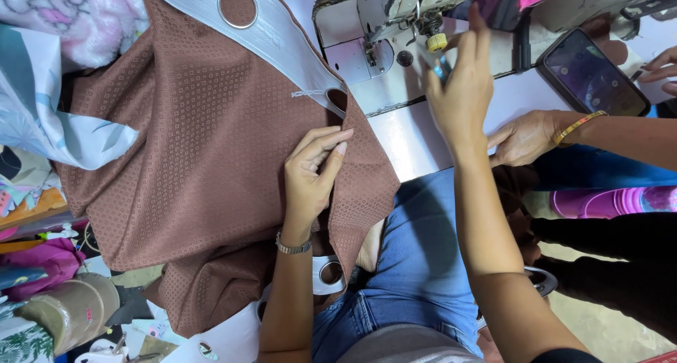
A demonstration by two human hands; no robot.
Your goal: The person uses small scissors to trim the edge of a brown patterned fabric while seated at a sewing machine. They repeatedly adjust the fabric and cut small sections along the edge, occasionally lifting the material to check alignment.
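A brown patterned curtain fabric (190,130) with a white eyelet band (275,35) and metal rings lies across the sewing table and my lap. My left hand (314,169), with a wristwatch, rests on the fabric's edge and pinches a fold, fingers curled. My right hand (462,88) reaches up to the sewing machine (402,10), fingers extended beside a small yellow knob (436,41) and holding a small blue-tipped tool (438,67) against the palm.
Another person's hand (525,137) with a yellow bracelet rests on the white table at right. A phone (592,74) lies at the far right, more fingers beside it. Piles of printed cloth sit at left, brown thread cones at lower left.
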